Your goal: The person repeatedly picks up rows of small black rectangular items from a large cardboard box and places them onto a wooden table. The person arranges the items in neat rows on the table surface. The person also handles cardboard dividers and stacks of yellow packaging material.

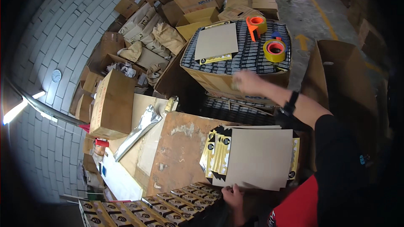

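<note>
My left hand [233, 197] is at the near edge of a stack of flat grey-brown cardboard sheets [261, 155], its fingers closed on the edge of a sheet. Yellow-and-black printed flaps [219, 154] stick out along the stack's left side. My right hand [249, 82] is stretched forward over the front side of a large carton [235, 85]; motion smears its fingers. That carton is filled with rows of dark printed pieces. Lying on them are another flat cardboard piece [216, 41], an orange tape dispenser [254, 29] and a yellow tape roll [275, 51].
Rows of printed folded boxes [168, 205] stand at the near left. Beyond them is a worn brown board [181, 149] with a silver foil bag [141, 128] beside it. A closed carton [111, 105] stands left, a tall open carton [336, 71] right. Heaped cartons [200, 0] fill the back.
</note>
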The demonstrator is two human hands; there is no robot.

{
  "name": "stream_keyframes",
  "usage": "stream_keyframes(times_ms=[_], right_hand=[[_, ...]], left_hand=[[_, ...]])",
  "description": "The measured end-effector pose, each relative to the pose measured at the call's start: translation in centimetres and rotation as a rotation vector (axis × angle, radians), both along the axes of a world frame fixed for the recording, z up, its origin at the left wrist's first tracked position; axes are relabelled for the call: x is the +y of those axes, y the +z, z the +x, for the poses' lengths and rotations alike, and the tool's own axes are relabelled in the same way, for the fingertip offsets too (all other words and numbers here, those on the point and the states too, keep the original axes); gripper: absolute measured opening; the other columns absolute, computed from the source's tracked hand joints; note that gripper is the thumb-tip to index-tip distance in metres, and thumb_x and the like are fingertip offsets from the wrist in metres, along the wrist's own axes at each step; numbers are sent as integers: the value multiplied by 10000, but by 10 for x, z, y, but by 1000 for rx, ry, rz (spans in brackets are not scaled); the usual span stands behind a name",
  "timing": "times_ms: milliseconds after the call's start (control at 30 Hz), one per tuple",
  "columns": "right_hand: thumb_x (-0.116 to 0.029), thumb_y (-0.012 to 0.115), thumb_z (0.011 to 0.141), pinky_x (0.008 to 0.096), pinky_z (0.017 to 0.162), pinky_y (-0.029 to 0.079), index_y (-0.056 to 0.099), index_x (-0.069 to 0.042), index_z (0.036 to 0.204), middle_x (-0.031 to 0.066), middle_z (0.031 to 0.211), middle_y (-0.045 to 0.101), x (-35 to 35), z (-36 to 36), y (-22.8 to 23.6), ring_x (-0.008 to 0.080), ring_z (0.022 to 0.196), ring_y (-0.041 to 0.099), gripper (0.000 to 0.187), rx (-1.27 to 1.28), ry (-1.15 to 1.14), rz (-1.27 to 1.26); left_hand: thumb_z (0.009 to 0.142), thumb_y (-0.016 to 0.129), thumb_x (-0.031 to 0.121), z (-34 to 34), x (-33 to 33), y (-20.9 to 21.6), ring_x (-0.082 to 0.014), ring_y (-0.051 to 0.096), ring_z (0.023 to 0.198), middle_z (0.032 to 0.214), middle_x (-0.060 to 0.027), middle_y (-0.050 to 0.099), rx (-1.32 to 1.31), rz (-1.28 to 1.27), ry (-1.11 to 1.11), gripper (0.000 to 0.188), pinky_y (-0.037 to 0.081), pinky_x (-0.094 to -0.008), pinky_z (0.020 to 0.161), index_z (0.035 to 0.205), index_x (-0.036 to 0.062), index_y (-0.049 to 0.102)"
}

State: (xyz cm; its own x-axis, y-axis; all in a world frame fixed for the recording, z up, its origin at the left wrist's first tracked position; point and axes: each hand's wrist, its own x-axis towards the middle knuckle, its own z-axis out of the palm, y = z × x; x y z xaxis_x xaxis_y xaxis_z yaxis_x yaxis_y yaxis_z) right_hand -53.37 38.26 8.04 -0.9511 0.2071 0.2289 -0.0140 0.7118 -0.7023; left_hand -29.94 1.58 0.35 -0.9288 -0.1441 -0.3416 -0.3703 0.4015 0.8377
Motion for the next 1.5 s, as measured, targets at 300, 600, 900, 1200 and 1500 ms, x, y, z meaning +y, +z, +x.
stream_keyframes(times_ms=[300,600,900,1200,1500], right_hand=[[-416,641,761,484,876,414,533,-36,1079,167,1121,532,70,-139,1,341,1078,493,507,-135,-680,215],[-338,575,820,501,861,387,600,-42,997,114,1091,539,64,-132,-26,291,1099,451,345,-66,-324,577],[-258,676,687,509,856,405,620,-86,1019,99,1046,612,31,-146,-12,282,1042,549,378,-153,-315,454],[-102,489,739,480,847,375,540,-14,978,164,935,573,-39,-32,72,328,857,574,260,64,79,298],[-141,548,684,375,609,470,536,-52,758,70,732,538,-74,184,31,245,642,562,116,335,650,397]], left_hand=[[789,618,441,-16,59,26,-400,328,1267,1371,-209,350,557,-654,-954,727,314,-529,992,1336,40,357],[859,488,471,-52,64,-6,-400,191,1339,1443,-209,234,388,-647,-927,682,181,-562,1042,1390,88,298],[852,509,465,-46,60,-5,-401,178,1343,1440,-214,232,395,-684,-900,686,173,-562,1043,1382,83,300],[851,596,195,-57,73,54,-372,337,1268,1365,-245,324,234,157,-452,631,311,-468,1022,1358,-24,290],[797,560,136,-72,122,75,-207,565,883,945,-86,556,-50,892,166,347,485,-340,772,1092,-23,467]])
